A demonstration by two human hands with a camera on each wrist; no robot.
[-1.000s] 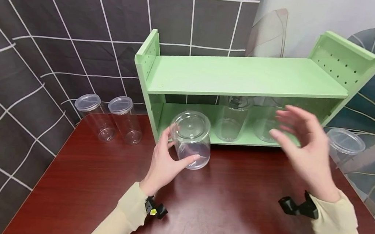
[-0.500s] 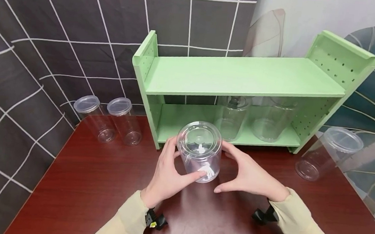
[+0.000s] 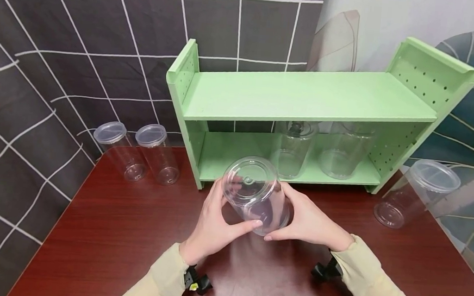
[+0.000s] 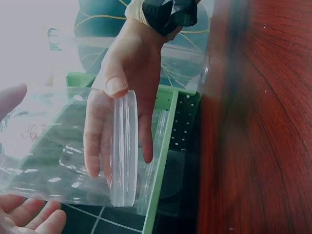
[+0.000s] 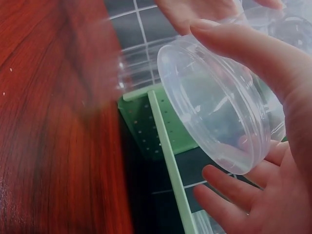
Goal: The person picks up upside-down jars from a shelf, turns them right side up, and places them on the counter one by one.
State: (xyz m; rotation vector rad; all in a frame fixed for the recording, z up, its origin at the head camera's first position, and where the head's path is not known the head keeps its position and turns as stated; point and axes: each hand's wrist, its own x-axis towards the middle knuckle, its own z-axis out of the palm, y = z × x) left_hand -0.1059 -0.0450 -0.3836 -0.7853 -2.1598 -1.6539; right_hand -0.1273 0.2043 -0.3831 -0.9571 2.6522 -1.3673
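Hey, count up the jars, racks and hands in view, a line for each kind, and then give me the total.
Green rack: 1
Jars: 6 (1 held jar, 2 rack jars, 2 left jars, 1 right jar)
Hands: 2 (left hand, right hand)
Total: 9

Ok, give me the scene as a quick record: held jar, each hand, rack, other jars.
held jar: clear, base up, lid lower, off the table
left hand: grips jar's side
right hand: grips near lid, thumb over its edge
green rack: two clear jars on lower shelf
beside rack: two lidded jars left, one lidded jar right
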